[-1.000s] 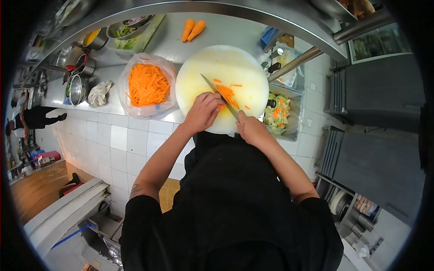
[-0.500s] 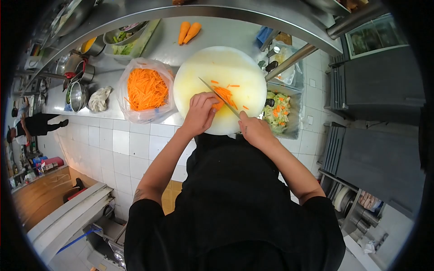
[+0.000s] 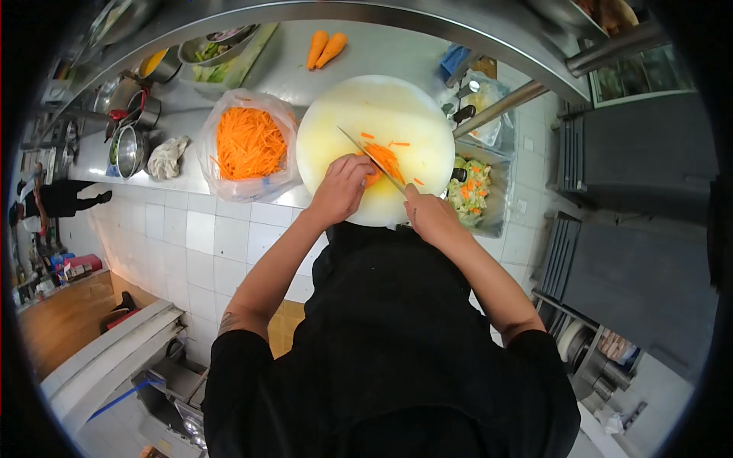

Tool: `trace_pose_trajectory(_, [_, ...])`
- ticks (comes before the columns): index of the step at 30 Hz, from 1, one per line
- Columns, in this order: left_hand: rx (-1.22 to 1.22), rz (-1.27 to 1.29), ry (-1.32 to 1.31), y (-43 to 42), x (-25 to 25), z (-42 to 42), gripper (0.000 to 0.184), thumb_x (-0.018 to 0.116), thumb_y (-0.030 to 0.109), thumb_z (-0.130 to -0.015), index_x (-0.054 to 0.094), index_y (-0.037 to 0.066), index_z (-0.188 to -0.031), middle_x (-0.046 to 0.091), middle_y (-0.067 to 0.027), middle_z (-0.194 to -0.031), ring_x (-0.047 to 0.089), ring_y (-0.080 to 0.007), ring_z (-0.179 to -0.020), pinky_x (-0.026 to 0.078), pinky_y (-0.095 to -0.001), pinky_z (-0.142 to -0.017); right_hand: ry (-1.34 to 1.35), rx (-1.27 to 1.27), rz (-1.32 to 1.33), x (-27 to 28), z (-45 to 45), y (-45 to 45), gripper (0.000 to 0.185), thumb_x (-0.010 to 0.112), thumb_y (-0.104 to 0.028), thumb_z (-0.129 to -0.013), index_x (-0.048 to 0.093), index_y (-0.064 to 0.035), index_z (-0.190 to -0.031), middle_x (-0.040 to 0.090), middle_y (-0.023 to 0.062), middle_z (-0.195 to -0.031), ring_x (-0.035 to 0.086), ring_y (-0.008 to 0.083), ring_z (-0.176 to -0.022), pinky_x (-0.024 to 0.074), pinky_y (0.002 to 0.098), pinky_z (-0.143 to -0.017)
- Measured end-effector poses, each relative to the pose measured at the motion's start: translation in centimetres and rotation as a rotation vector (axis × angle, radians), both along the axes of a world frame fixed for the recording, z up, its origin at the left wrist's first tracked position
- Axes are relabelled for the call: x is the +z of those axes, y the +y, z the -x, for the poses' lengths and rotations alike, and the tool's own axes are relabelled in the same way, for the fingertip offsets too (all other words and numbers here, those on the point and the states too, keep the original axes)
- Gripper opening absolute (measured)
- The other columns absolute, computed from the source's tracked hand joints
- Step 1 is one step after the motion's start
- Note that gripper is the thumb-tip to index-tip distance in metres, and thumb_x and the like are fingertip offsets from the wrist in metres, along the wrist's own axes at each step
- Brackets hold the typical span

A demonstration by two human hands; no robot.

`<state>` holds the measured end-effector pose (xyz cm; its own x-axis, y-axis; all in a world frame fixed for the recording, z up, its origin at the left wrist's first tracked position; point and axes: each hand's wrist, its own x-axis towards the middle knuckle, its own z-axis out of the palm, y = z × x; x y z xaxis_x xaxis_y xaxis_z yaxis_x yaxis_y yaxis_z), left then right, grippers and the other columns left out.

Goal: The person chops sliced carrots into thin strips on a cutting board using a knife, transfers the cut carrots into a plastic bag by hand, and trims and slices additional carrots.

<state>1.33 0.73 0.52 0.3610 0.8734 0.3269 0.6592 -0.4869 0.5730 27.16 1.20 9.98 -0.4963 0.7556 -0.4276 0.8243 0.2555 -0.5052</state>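
My left hand presses a piece of carrot onto the round white cutting board, its fingers bent over it. The handle of a knife is wrapped in my right hand, and the blade slants up and left beside my left fingertips. Cut carrot strips lie just right of the blade, with a few loose ones around. To the left of the board, a clear plastic bag holds a heap of shredded carrot. Two whole carrots rest behind the board.
A container of chopped vegetables is at the board's right. Metal bowls, a cloth and a tub with greens stand left. A metal shelf edge crosses above. Another person is at far left.
The view shifts slightly. The knife and both hands stay almost in place over the board, and the carrot strips beside the blade look slightly more bunched than half a second ago.
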Motion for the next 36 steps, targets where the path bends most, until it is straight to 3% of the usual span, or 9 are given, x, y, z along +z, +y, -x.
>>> trace_pose_trajectory(5, [0.01, 0.02, -0.011, -0.2, 0.5, 0.1, 0.04, 0.066, -0.005, -0.09, 0.061, 0.006, -0.128, 0.061, -0.014, -0.138, 0.055, -0.0395, -0.134, 0.042, -0.0503, -0.117, -0.129, 0.029, 0.006, 3.1, 0.1, -0.8, 0.013, 0.054, -0.012, -0.105, 0.051, -0.0016, -0.112, 0.075, 0.0277, -0.093, 0.076, 0.0464, -0.095, 0.0562, 0.0569, -0.079])
trace_pose_trajectory(8, [0.023, 0.006, -0.021, -0.2, 0.6, 0.0, 0.039, 0.066, -0.005, -0.091, 0.061, 0.006, -0.128, 0.062, -0.0142, -0.137, 0.056, -0.0395, -0.133, 0.043, -0.05, -0.116, -0.07, 0.018, -0.003, -0.6, 0.9, 0.6, 0.013, 0.053, -0.013, -0.106, 0.051, -0.0019, -0.112, 0.075, 0.0267, -0.091, 0.076, 0.0463, -0.093, 0.0563, 0.057, -0.078])
trace_pose_trajectory(11, [0.001, -0.007, -0.046, 0.0, 1.0, 0.2, 0.038, 0.066, -0.006, -0.091, 0.062, 0.006, -0.127, 0.063, -0.0144, -0.136, 0.056, -0.0392, -0.132, 0.043, -0.0495, -0.115, -0.109, 0.034, -0.04, 3.5, 0.7, -0.5, 0.013, 0.053, -0.014, -0.108, 0.052, -0.0018, -0.112, 0.075, 0.0264, -0.089, 0.075, 0.0468, -0.091, 0.0567, 0.0569, -0.078])
trace_pose_trajectory(14, [0.02, -0.012, -0.022, -0.1, 0.6, -0.1, 0.035, 0.066, 0.0, -0.093, 0.064, 0.007, -0.127, 0.063, -0.0117, -0.136, 0.056, -0.0377, -0.131, 0.044, -0.0492, -0.114, -0.107, 0.025, 0.024, -0.4, 1.1, 0.0, 0.015, 0.053, -0.017, -0.11, 0.052, -0.0016, -0.113, 0.074, 0.0265, -0.088, 0.075, 0.0475, -0.09, 0.0571, 0.0571, -0.078])
trace_pose_trajectory(20, [0.022, 0.005, -0.037, -0.2, 0.6, 0.0, 0.034, 0.066, 0.0, -0.093, 0.064, 0.006, -0.126, 0.063, -0.0126, -0.136, 0.057, -0.0378, -0.13, 0.044, -0.0488, -0.114, -0.095, 0.025, -0.002, 2.3, 0.8, -0.6, 0.018, 0.055, -0.018, -0.11, 0.052, -0.0015, -0.115, 0.074, 0.0263, -0.087, 0.075, 0.0479, -0.09, 0.0566, 0.0581, -0.078])
trace_pose_trajectory(23, [0.04, -0.007, -0.043, -0.3, 0.5, -0.1, 0.032, 0.066, -0.002, -0.095, 0.063, 0.004, -0.126, 0.063, -0.0149, -0.134, 0.058, -0.0396, -0.129, 0.045, -0.049, -0.114, -0.031, -0.001, 0.005, -1.5, 1.3, 0.2, 0.017, 0.056, -0.017, -0.109, 0.053, -0.0017, -0.116, 0.075, 0.0267, -0.088, 0.075, 0.0481, -0.089, 0.0562, 0.0594, -0.078])
trace_pose_trajectory(26, [0.011, -0.017, -0.065, -0.1, 0.9, 0.1, 0.03, 0.066, -0.002, -0.095, 0.063, 0.004, -0.124, 0.063, -0.0154, -0.133, 0.058, -0.0401, -0.129, 0.045, -0.0492, -0.113, -0.06, 0.033, -0.003, 2.7, 1.1, -0.1, 0.017, 0.056, -0.016, -0.109, 0.053, -0.0017, -0.117, 0.074, 0.0274, -0.089, 0.075, 0.0483, -0.089, 0.0559, 0.0602, -0.077])
trace_pose_trajectory(30, [0.04, -0.009, -0.091, -0.2, 0.6, -0.2, 0.028, 0.066, -0.002, -0.094, 0.063, 0.004, -0.121, 0.064, -0.0154, -0.132, 0.058, -0.0398, -0.128, 0.045, -0.0493, -0.113, -0.073, 0.015, 0.011, -2.3, 1.6, 0.1, 0.02, 0.054, -0.019, -0.11, 0.053, -0.0008, -0.118, 0.075, 0.0275, -0.09, 0.075, 0.0484, -0.089, 0.0564, 0.06, -0.079])
trace_pose_trajectory(36, [0.005, -0.018, -0.171, -0.2, 0.9, 1.0, 0.028, 0.065, -0.006, -0.092, 0.063, 0.004, -0.118, 0.064, -0.0143, -0.131, 0.057, -0.0397, -0.126, 0.046, -0.0493, -0.111, -0.076, -0.029, 0.024, -1.9, 2.5, 0.3, 0.022, 0.054, -0.02, -0.11, 0.053, -0.0003, -0.119, 0.076, 0.0269, -0.091, 0.076, 0.0484, -0.091, 0.0575, 0.0602, -0.082])
